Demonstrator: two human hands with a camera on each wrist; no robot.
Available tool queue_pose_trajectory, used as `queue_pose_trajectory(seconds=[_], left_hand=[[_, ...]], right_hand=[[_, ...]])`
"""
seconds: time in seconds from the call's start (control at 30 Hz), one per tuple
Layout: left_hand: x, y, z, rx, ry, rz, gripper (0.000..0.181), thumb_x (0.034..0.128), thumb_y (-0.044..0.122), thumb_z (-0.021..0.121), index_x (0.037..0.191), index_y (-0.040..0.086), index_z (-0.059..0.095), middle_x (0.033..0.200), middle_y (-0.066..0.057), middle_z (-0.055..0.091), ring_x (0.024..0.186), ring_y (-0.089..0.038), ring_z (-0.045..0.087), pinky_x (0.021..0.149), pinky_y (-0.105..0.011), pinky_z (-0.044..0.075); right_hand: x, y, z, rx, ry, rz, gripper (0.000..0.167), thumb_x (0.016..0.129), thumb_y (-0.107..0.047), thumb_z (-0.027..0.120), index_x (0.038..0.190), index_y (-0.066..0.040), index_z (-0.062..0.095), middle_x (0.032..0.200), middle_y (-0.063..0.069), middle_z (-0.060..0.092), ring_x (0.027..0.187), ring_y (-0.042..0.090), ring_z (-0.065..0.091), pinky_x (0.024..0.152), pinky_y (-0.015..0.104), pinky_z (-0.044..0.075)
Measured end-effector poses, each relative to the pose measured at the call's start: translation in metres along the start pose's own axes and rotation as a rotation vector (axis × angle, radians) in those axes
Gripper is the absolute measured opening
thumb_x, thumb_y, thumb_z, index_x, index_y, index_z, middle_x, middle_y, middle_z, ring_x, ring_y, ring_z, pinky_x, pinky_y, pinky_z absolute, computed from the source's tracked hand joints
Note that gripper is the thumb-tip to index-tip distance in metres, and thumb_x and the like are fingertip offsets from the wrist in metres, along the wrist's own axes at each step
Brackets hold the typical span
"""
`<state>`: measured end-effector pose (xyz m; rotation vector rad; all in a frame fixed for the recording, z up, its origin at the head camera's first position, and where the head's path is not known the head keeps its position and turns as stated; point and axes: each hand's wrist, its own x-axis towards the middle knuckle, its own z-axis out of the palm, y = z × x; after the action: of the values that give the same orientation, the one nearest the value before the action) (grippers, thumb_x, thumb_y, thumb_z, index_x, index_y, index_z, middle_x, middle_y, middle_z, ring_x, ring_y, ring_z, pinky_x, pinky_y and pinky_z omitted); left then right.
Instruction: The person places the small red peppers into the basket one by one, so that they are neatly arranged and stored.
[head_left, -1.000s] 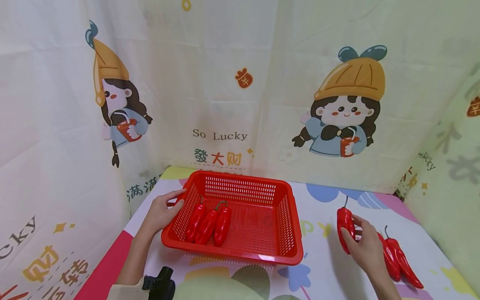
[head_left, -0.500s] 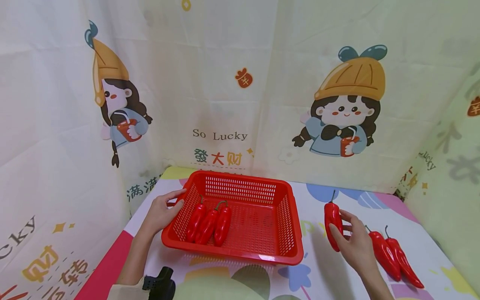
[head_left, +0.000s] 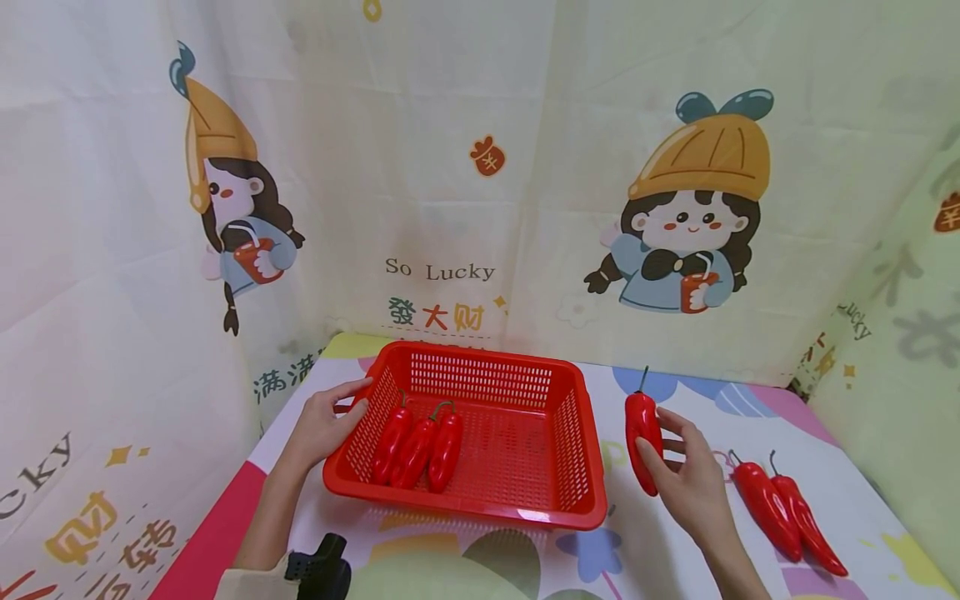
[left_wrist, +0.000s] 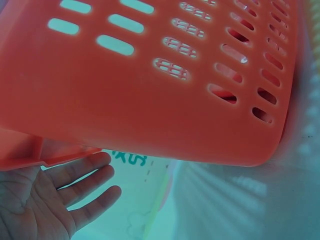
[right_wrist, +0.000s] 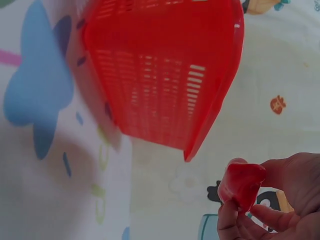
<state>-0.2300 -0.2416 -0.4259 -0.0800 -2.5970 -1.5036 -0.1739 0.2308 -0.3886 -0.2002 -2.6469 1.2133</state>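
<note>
My right hand [head_left: 692,485] pinches a red pepper [head_left: 643,442] with its green stem up, above the table just right of the red basket [head_left: 465,513]. The right wrist view shows that pepper [right_wrist: 240,184] end-on between thumb and fingers of the hand [right_wrist: 295,200]. Three red peppers [head_left: 414,454] lie side by side in the left part of the basket. My left hand [head_left: 322,427] rests at the basket's left rim. In the left wrist view its fingers are nearly straight under the rim, the hand [left_wrist: 55,200] beside the basket wall [left_wrist: 140,120].
Two more red peppers [head_left: 787,512] lie together on the patterned table cover [head_left: 660,550] at the right. A printed cloth [head_left: 525,208] hangs behind and at both sides. A black strap device [head_left: 324,568] is on the left sleeve at the front.
My right hand has moved left toward the basket with the pepper, away from the two on the table, which show more fully. The left hand and the basket have not moved.
</note>
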Motion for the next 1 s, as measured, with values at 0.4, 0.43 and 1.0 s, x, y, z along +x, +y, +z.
queue_pose_trajectory(seconds=[0.4, 0.43, 1.0], left_hand=[[0.000, -0.001, 0.000, 0.000, 0.001, 0.013, 0.046, 0.1002, 0.019, 0.064, 0.145, 0.008, 0.058, 0.141, -0.022, 0.060, 0.097, -0.029, 0.069, 0.073, -0.036, 0.064], [0.000, -0.001, 0.000, 0.000, 0.000, 0.015, 0.046, 0.1003, 0.018, 0.064, 0.145, 0.008, 0.058, 0.142, -0.022, 0.059, 0.097, -0.029, 0.069, 0.073, -0.036, 0.064], [0.000, 0.000, -0.001, 0.001, -0.006, 0.002, 0.047, 0.0999, 0.018, 0.064, 0.145, 0.008, 0.058, 0.141, -0.023, 0.060, 0.095, -0.028, 0.069, 0.072, -0.036, 0.064]], right_hand=[[-0.007, -0.024, 0.011, 0.065, 0.023, -0.115, 0.067, 0.096, -0.024, 0.072, 0.153, -0.009, 0.040, 0.147, 0.018, 0.050, 0.119, 0.036, 0.058, 0.091, 0.049, 0.060], [-0.008, -0.025, 0.012, 0.073, 0.020, -0.124, 0.067, 0.096, -0.024, 0.072, 0.153, -0.009, 0.040, 0.147, 0.018, 0.050, 0.118, 0.036, 0.059, 0.090, 0.048, 0.060], [-0.018, -0.051, 0.047, 0.200, -0.054, -0.167, 0.067, 0.093, -0.021, 0.076, 0.150, -0.012, 0.044, 0.145, 0.012, 0.054, 0.114, 0.029, 0.061, 0.088, 0.042, 0.061]])
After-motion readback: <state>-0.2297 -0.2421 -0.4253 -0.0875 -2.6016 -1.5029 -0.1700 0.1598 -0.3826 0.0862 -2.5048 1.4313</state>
